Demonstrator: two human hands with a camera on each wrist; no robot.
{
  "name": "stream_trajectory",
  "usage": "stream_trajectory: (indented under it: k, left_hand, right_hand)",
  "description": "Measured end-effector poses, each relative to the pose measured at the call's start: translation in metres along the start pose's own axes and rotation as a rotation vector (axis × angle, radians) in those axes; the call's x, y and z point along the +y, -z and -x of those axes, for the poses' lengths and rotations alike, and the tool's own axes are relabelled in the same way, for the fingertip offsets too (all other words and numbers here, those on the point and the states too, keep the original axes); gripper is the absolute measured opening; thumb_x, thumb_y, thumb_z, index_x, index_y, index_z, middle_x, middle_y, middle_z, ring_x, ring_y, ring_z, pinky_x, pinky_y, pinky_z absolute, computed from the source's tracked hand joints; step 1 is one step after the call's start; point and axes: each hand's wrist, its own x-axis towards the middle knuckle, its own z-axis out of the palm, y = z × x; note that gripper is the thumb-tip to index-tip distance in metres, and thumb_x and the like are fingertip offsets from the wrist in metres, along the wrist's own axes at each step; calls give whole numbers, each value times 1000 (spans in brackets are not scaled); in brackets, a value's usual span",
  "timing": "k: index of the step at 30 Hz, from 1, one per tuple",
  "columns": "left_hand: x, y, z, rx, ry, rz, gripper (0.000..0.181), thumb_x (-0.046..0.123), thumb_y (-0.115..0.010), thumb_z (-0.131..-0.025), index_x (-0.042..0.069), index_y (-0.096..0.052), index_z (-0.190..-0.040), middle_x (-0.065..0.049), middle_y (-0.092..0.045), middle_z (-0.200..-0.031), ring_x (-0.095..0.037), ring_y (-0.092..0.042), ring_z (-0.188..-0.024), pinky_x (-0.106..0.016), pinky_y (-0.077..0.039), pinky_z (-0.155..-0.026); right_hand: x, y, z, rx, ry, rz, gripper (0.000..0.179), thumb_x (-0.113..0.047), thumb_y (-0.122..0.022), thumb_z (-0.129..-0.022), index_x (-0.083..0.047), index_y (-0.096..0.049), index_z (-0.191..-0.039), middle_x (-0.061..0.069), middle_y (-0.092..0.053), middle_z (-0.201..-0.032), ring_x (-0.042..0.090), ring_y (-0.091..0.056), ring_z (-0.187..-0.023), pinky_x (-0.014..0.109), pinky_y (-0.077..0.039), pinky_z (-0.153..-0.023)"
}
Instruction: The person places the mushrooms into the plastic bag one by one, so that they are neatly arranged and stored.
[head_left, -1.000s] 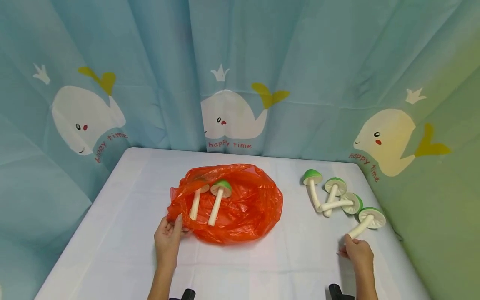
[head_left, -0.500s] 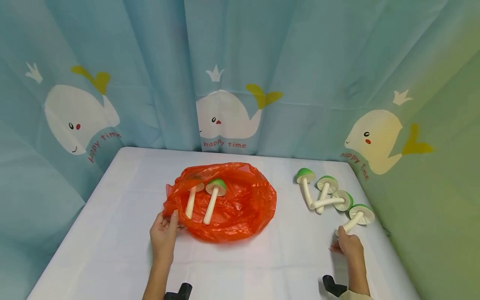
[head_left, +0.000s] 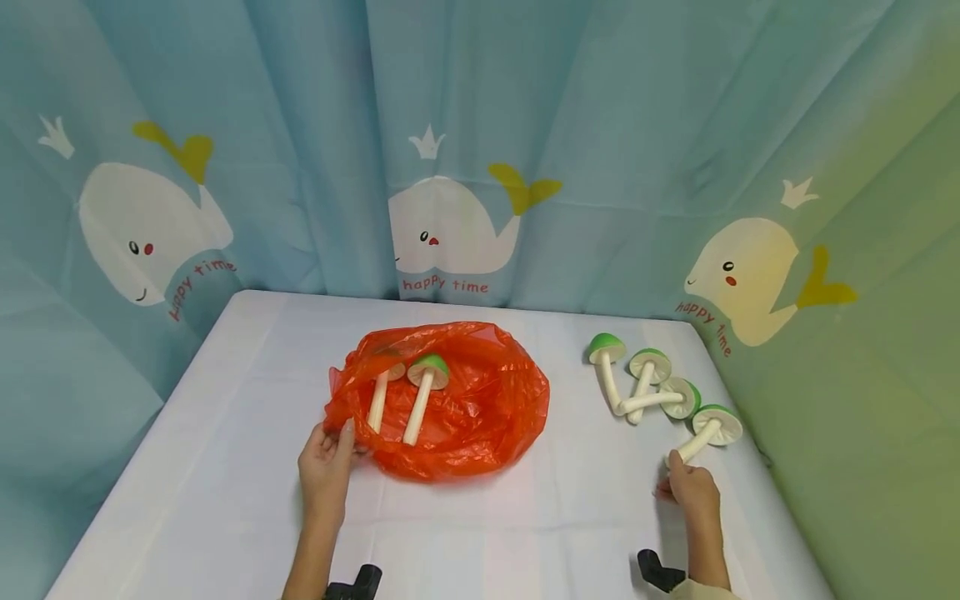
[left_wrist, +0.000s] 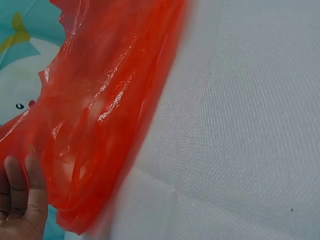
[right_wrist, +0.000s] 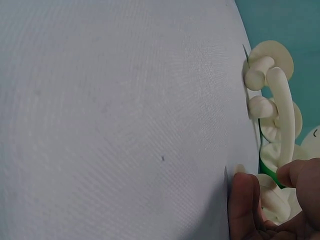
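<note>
In the head view my left hand (head_left: 324, 475) pinches the near left rim of a crinkled red plastic bag (head_left: 495, 454) that lies with its mouth open. Two green-capped toy mushrooms lie inside, one mushroom (head_left: 422, 400) in plain sight, the other partly behind red film. Thin plastic spreads past the fingers (left_wrist: 35, 187) in the left wrist view. At the right of the table, my right hand (head_left: 696, 490) pinches the stem end of another toy mushroom (head_left: 716, 425) between thumb and fingers. Its cap faces away from me, near the table's right side.
Several more toy mushrooms (head_left: 651, 402) lie in an overlapping cluster just beyond the right hand. A white cloth covers the table (head_left: 517, 542). A whale-print curtain (head_left: 600, 167) hangs behind the table's far edge, with a green one along the right.
The whole head view has shifted slightly, so everything sits a little further left. Both hands keep their grips, on the bag rim and on the mushroom stem.
</note>
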Motion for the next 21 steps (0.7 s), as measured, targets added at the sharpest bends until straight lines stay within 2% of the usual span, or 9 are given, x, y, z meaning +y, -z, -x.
stream_trajectory:
  k: [6,15,18,21]
  left_hand:
    - [-2,-2,-1,13,15,-34,34,23,-57,-96,-2,-52,-118,-14,-60,-95,-11,-62,-69,-22,-55,-69]
    - [-6,-4,-5,19,35,31,31,16,-59,-94,-6,-52,-115,-8,-62,-82,-12,-63,-63,-26,-56,-65]
    - [-7,-4,-6,22,34,31,30,17,-59,-94,-5,-53,-114,-8,-62,-81,-13,-63,-64,-27,-57,-65]
    - [-8,-4,-7,24,26,17,30,18,-59,-94,-3,-53,-114,-7,-62,-81,-13,-63,-64,-26,-56,-66]
  right_hand:
    - [1,1,1,-6,18,14,57,-38,-34,-97,15,-56,-91,6,-63,-57,16,-62,-54,35,-42,-64]
    - [5,-2,-3,31,30,64,52,-35,-35,-95,5,-63,-75,6,-63,-56,17,-61,-55,42,-42,-67]
    - [7,-4,-2,52,21,45,50,-34,-36,-95,4,-63,-75,5,-63,-55,17,-62,-54,43,-42,-68]
    - [6,-5,-2,81,26,19,50,-34,-37,-95,9,-61,-83,6,-63,-56,16,-62,-54,47,-42,-72]
